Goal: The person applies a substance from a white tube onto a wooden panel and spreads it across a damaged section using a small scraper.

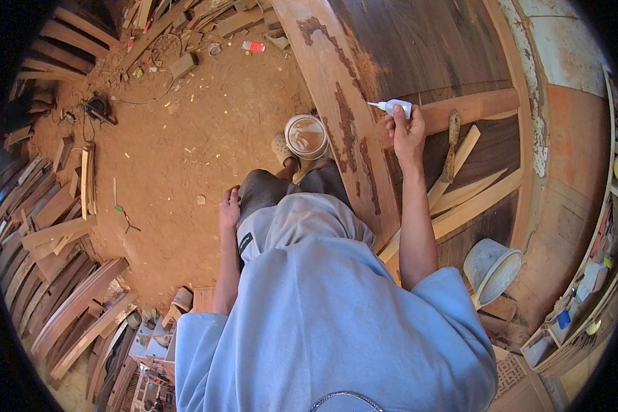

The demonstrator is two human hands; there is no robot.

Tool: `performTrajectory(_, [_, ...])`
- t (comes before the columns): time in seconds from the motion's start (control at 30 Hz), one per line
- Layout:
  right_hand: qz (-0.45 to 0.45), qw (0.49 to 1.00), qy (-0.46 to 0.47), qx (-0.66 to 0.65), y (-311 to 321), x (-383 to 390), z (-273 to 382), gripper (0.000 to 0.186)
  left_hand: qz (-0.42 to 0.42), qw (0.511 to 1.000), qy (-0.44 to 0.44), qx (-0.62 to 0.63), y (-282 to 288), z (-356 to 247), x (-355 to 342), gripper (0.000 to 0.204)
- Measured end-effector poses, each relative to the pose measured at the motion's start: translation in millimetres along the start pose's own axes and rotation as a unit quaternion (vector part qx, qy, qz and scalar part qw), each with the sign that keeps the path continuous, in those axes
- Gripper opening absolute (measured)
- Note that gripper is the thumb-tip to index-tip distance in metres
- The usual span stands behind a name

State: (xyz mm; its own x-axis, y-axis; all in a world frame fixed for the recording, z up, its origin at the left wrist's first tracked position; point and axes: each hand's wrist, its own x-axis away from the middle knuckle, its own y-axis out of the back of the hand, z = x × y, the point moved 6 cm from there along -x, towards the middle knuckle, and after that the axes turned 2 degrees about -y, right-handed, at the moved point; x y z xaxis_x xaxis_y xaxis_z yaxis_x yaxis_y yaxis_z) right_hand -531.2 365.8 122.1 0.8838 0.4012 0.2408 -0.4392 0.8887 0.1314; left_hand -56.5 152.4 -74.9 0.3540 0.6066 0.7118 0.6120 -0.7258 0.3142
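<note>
In my right hand (pixel 406 132), thumb and fingers are closed around a small white squeeze bottle (pixel 399 107) with a thin pointed nozzle. The nozzle points left, over a large wooden panel with a frame (pixel 353 130). Patches of dark brown filler or glue (pixel 346 127) streak the frame's wide board, just left of the nozzle. My left hand (pixel 230 204) hangs beside my left thigh, holding nothing that shows, its fingers loosely extended. A worn scraper or chisel-like tool (pixel 451 145) lies on the panel below my right hand, beside loose wooden strips (pixel 468 155).
A white bucket (pixel 306 136) stands by my feet against the frame. Another pale bucket (pixel 496 271) lies tilted at the right. Stacked timber (pixel 55 275) lines the left, with offcuts (pixel 183 65) and a dark power tool (pixel 97 108) on the dirt floor (pixel 165 151).
</note>
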Motion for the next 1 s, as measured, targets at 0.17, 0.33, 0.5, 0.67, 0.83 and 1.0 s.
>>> performTrajectory(0.17, [-0.004,1.000,0.007,0.005,-0.1,0.8,-0.3,0.024,-0.003,1.000,0.002,-0.007,0.0,-2.4,1.2,0.047])
performTrajectory(0.33, [-0.008,1.000,0.006,0.006,-0.8,2.5,2.3,0.025,-0.010,1.000,-0.002,-0.009,0.0,-4.9,2.1,0.048])
performTrajectory(0.5, [-0.009,1.000,0.011,0.024,-0.2,1.3,1.3,0.026,-0.006,1.000,-0.001,-0.011,-0.1,-6.2,2.0,0.047])
performTrajectory(0.67, [-0.005,1.000,0.011,0.017,0.1,1.0,0.4,0.027,-0.006,1.000,-0.001,-0.007,-0.3,-5.3,3.1,0.046])
performTrajectory(0.83, [-0.011,1.000,-0.001,0.015,0.2,2.8,1.9,0.026,-0.006,1.000,0.001,-0.005,0.4,-3.3,4.3,0.046])
performTrajectory(1.0, [-0.015,1.000,-0.010,-0.002,7.8,8.3,-4.3,0.023,-0.008,1.000,0.001,-0.007,-0.2,-2.2,3.5,0.046])
